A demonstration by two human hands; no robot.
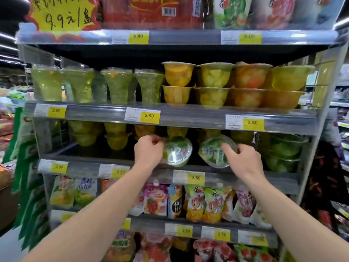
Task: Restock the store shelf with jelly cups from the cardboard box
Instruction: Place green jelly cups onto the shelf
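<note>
step: shelving | left hand (149,151) grips green jelly cup (177,151) | right hand (240,157) grips second cup (215,151) | both tilted over shelf (83,155) gap | advice: upright, slide far, beside green stack (283,148)

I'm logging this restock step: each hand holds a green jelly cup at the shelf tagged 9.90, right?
Not quite. Each hand does hold a green jelly cup: the left hand grips one cup and the right hand grips another. But the head view shows the shelf edge below them tagged 2.50, not 9.90.
</note>
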